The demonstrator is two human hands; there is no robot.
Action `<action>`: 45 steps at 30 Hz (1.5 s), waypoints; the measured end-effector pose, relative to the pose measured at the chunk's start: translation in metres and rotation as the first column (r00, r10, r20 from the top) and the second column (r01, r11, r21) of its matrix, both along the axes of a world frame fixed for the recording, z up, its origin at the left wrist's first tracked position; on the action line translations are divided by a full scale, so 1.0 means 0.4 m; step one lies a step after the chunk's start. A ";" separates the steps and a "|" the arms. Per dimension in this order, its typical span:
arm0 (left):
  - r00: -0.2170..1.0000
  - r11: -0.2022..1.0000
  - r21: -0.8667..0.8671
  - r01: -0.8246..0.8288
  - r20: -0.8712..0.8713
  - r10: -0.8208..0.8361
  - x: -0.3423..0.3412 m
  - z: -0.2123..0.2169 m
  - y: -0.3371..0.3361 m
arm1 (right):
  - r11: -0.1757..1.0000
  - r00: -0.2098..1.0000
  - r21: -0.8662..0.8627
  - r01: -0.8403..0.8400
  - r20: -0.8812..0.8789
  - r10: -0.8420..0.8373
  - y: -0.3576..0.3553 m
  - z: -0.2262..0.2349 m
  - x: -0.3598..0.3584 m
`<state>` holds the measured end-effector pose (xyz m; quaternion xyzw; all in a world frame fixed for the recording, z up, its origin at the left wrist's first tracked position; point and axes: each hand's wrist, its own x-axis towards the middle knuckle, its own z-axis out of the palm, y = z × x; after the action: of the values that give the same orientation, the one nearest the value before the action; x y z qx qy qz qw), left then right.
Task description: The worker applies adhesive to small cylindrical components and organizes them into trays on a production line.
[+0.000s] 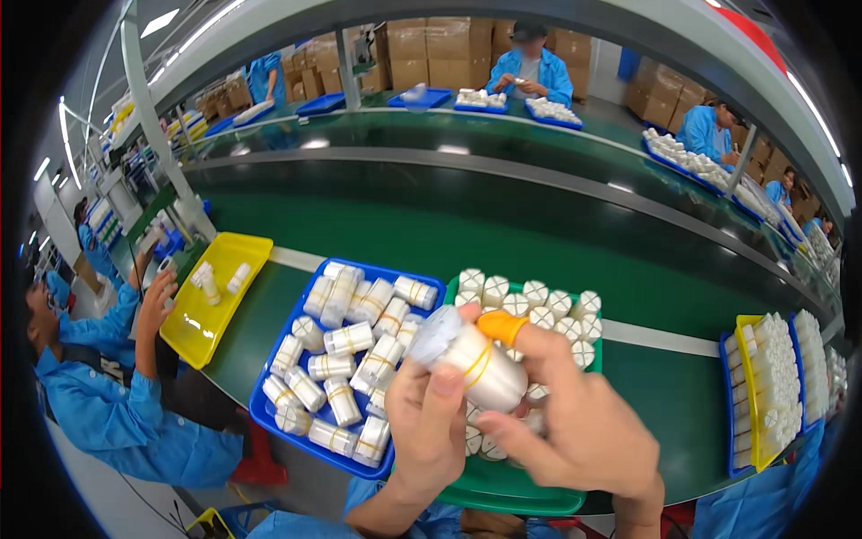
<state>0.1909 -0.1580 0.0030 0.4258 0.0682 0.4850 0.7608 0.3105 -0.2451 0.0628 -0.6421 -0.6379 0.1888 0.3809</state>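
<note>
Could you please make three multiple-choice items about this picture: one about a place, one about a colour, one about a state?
1. Where is the blue tray of banded white bundles?
A. left of the green tray
B. right of the green tray
C. on the far side of the belt

2. What colour is the cover on a fingertip of the right hand?
A. blue
B. orange
C. black

3. What is the state of the white bundle in front of the camera?
A. lying in the yellow tray
B. held up by both hands
C. standing on the belt

Answers:
1. A, it lies beside the green tray, on its left.
2. B, the orange cover sits on the finger at the bundle's top.
3. B, the left hand and the right hand both grip it above the trays.
</note>
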 end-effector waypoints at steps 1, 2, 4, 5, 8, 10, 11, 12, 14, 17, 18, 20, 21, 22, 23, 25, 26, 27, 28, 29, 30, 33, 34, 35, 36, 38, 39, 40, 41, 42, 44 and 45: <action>1.000 1.000 -0.012 -0.009 -0.007 0.009 0.000 -0.002 0.011 | 1.000 1.000 -0.012 -0.009 -0.007 0.009 -0.009 0.018 0.014; 0.999 0.998 -0.014 0.054 -0.007 -0.054 0.003 -0.004 0.020 | 1.000 1.000 -0.026 -0.005 -0.012 0.005 -0.015 0.034 0.031; 0.987 0.985 -0.062 0.161 0.032 -0.159 0.012 -0.013 0.029 | 0.986 0.992 0.145 0.084 -0.101 -0.070 -0.016 0.023 0.053; 0.986 0.984 -0.062 0.164 0.029 -0.162 0.011 -0.019 0.034 | 0.922 0.968 0.322 0.217 -0.195 -0.159 -0.001 0.004 0.053; 0.959 0.944 -0.218 0.247 0.196 -0.205 -0.003 -0.033 0.042 | 0.775 0.894 0.456 0.437 -0.315 -0.319 0.004 0.005 0.068; 0.940 0.946 -0.131 0.297 0.213 -0.266 -0.003 -0.059 0.045 | 0.725 0.896 0.531 0.439 -0.317 -0.310 -0.029 0.006 0.108; 0.928 0.946 -0.053 0.321 0.217 -0.303 -0.009 -0.077 0.050 | 0.727 0.903 0.541 0.423 -0.323 -0.284 -0.037 0.000 0.119; 0.939 0.945 -0.063 0.322 0.149 -0.310 -0.010 -0.070 0.046 | 0.715 0.899 0.554 0.425 -0.347 -0.266 -0.050 0.004 0.123; 0.956 0.957 -0.027 0.290 0.063 -0.288 -0.004 -0.059 0.041 | 0.693 0.887 0.568 0.445 -0.385 -0.253 -0.068 0.013 0.120; 0.969 0.969 -0.035 0.245 -0.013 -0.246 0.005 -0.040 0.053 | 0.722 0.909 0.565 0.400 -0.346 -0.233 -0.070 0.009 0.124; 0.973 0.970 -0.083 0.228 -0.004 -0.229 0.006 -0.037 0.057 | 0.722 0.907 0.561 0.405 -0.347 -0.239 -0.066 0.008 0.122; 0.969 0.963 -0.108 0.246 0.019 -0.246 0.003 -0.051 0.068 | 0.739 0.897 0.516 0.434 -0.322 -0.302 -0.050 0.010 0.112; 0.967 0.958 -0.126 0.256 0.041 -0.253 0.000 -0.059 0.073 | 0.739 0.896 0.514 0.436 -0.324 -0.304 -0.043 0.009 0.107; 0.966 0.958 -0.128 0.257 0.040 -0.254 -0.001 -0.070 0.080 | 0.745 0.893 0.503 0.438 -0.336 -0.299 -0.035 0.007 0.103; 0.950 0.952 -0.075 0.297 0.123 -0.287 -0.001 -0.081 0.086 | 0.751 0.890 0.493 0.440 -0.349 -0.293 -0.031 0.005 0.101; 0.925 0.943 -0.020 0.333 0.199 -0.322 -0.003 -0.081 0.089 | 0.770 0.896 0.485 0.415 -0.364 -0.254 -0.034 0.000 0.106; 0.932 0.940 -0.027 0.340 0.144 -0.333 -0.002 -0.073 0.089 | 0.785 0.913 0.488 0.382 -0.330 -0.239 -0.033 0.000 0.108; 0.935 0.937 -0.040 0.347 0.087 -0.343 -0.004 -0.068 0.087 | 0.801 0.928 0.486 0.350 -0.297 -0.225 -0.034 -0.003 0.107; 0.935 0.936 -0.046 0.349 0.084 -0.344 -0.004 -0.066 0.085 | 0.802 0.926 0.481 0.354 -0.301 -0.229 -0.032 -0.005 0.102; 0.941 0.934 -0.125 0.334 0.094 -0.324 -0.001 -0.065 0.083 | 0.797 0.923 0.477 0.371 -0.283 -0.261 -0.026 -0.006 0.093; 0.947 0.926 -0.202 0.320 0.105 -0.304 0.002 -0.064 0.081 | 0.789 0.919 0.476 0.388 -0.261 -0.294 -0.023 -0.007 0.087; 0.936 0.895 -0.278 0.350 0.143 -0.321 -0.003 -0.059 0.082 | 0.780 0.916 0.483 0.398 -0.250 -0.313 -0.020 -0.006 0.070; 0.936 0.894 -0.280 0.349 0.142 -0.321 -0.007 -0.070 0.089 | 0.782 0.927 0.500 0.372 -0.242 -0.286 -0.016 -0.003 0.067; 0.878 0.877 -0.160 0.452 0.256 -0.405 -0.011 -0.093 0.101 | 0.783 0.927 0.498 0.373 -0.244 -0.286 -0.015 -0.002 0.062; 0.796 0.845 -0.030 0.534 0.355 -0.490 -0.013 -0.107 0.107 | 0.785 0.922 0.487 0.383 -0.250 -0.295 -0.013 -0.003 0.059; 0.790 0.841 -0.066 0.537 0.388 -0.474 -0.013 -0.105 0.090 | 0.789 0.917 0.471 0.395 -0.259 -0.304 -0.012 -0.004 0.053; 0.781 0.834 -0.096 0.543 0.422 -0.460 -0.013 -0.102 0.082 | 0.819 0.915 0.422 0.389 -0.277 -0.292 -0.015 0.001 0.051; 0.782 0.832 -0.103 0.545 0.421 -0.460 -0.013 -0.101 0.085 | 0.847 0.913 0.370 0.381 -0.298 -0.280 -0.017 0.003 0.048; 0.812 0.851 -0.065 0.521 0.345 -0.470 -0.011 -0.098 0.095 | 0.846 0.880 0.352 0.400 -0.407 -0.246 -0.009 0.001 0.034; 0.838 0.865 -0.028 0.501 0.266 -0.477 -0.012 -0.091 0.099 | 0.906 0.886 0.288 0.310 -0.433 -0.165 -0.011 0.001 0.031; 0.915 0.930 0.013 0.369 0.172 -0.365 -0.004 -0.069 0.081 | 0.972 0.860 0.172 0.159 -0.507 -0.051 -0.006 -0.009 0.024; 0.971 0.972 0.077 0.220 0.083 -0.226 -0.003 -0.061 0.074 | 0.994 0.948 0.104 0.015 -0.317 0.019 0.006 -0.005 0.040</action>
<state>0.1897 -0.1283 -0.0214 0.4336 -0.0312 0.4172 0.7981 0.3266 -0.2427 0.0609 -0.5818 -0.5780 0.2563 0.5116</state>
